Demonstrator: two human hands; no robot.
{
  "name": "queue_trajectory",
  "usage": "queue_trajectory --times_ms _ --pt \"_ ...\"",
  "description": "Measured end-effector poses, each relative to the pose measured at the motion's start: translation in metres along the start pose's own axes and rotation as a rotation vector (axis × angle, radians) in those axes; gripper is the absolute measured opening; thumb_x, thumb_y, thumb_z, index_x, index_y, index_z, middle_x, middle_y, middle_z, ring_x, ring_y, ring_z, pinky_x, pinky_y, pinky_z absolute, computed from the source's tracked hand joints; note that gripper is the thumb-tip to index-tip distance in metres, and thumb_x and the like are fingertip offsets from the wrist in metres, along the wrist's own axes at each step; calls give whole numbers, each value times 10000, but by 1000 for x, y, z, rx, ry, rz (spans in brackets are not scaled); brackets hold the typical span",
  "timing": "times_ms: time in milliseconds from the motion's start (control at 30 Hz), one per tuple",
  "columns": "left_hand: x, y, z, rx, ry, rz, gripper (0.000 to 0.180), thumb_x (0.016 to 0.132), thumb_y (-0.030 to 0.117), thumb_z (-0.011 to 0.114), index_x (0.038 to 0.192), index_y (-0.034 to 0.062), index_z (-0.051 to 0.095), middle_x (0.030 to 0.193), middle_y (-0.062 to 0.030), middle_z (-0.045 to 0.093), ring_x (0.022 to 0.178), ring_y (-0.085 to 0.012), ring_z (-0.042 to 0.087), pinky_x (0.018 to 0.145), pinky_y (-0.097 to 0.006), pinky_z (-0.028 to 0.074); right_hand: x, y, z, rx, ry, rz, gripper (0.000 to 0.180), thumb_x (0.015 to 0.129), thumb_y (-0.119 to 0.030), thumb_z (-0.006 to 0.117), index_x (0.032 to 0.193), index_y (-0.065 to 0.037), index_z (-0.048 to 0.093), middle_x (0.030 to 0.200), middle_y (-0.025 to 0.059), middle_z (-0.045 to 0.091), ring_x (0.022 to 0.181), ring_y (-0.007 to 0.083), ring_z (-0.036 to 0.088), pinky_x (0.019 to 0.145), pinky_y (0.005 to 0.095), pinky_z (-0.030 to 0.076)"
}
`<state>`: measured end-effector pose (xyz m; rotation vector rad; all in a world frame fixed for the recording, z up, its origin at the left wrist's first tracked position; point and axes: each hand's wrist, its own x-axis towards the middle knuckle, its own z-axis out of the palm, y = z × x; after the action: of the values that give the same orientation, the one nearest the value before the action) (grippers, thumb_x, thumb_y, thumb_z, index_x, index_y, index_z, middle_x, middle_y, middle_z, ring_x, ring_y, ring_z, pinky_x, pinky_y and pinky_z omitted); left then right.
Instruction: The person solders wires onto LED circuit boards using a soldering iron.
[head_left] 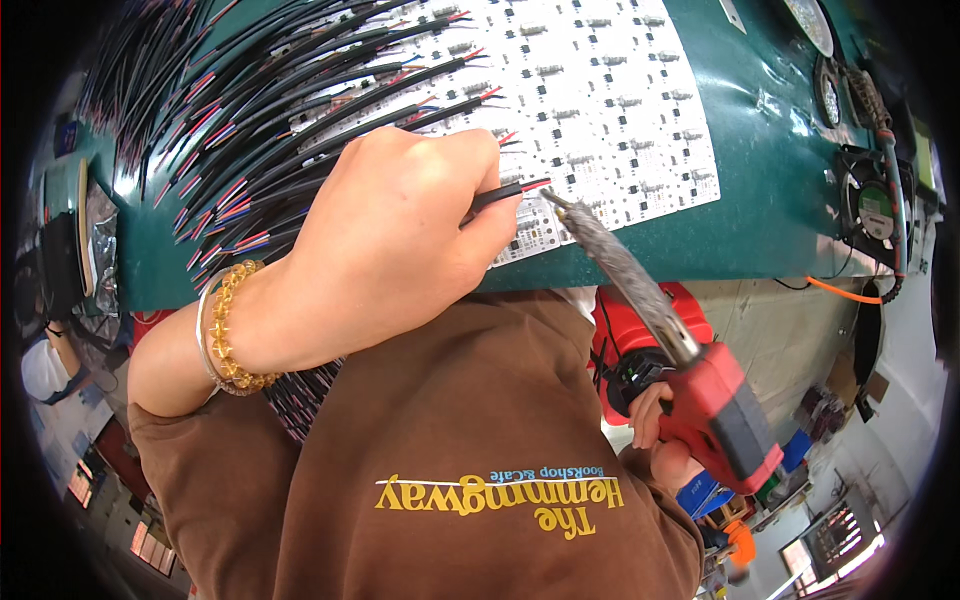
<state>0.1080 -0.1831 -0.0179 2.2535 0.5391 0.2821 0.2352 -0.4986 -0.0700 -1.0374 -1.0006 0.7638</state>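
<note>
My left hand (395, 220), wearing a beaded bracelet, reaches over the table's near edge and pinches a black cable (498, 194) between thumb and forefinger. The cable's bare-ended red and black wires stick out to the right. My right hand (655, 415) is wrapped round a red and black soldering gun (722, 410). Its long barrel slants up and left, with the tip very close to the cable's wire ends; whether they touch I cannot tell. Under both lies a white panel of circuit boards (702, 165) with rows of small black parts. Several black cables (350, 100) lie across its left side.
A thick heap of black cables (140, 90) with red and blue wire ends covers the green table's (755, 215) left. At the right edge stand a small black fan (868, 205) and an orange cord (840, 291). Something red (685, 305) sits below the table edge.
</note>
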Motion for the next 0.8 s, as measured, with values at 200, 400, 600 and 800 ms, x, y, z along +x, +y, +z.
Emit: queue_trajectory --times_ms 200,400,600,800 --pt "-1 1 -1 21 -13 -8 279 774 61 681 632 -4 450 491 -108 425 398 -205 378 400 -295 314 -1 -12 2 -63 115 190 798 842 -545 564 1262 97 343 539 -11 485 444 110 486 445 246 392" --pt "-3 4 6 81 21 1 208 732 3 644 675 4 443 515 -111 490 422 -251 497 418 -322 382 8 -18 6 -69 155 264 782 832 -544 580 1253 79 366 541 -13 488 447 111 487 455 250 396" --pt "-2 4 8 96 41 25 190 725 1 634 680 4 449 525 -111 506 421 -253 502 412 -328 381 18 -26 13 -79 203 340 762 820 -541 598 1242 59 394 544 -16 491 450 113 488 467 255 401" --pt "-4 3 6 104 51 40 203 732 8 644 672 4 450 521 -113 502 417 -253 492 406 -322 371 25 -23 7 -181 89 317 787 829 -561 572 1265 65 378 515 -25 472 428 109 478 458 250 389"
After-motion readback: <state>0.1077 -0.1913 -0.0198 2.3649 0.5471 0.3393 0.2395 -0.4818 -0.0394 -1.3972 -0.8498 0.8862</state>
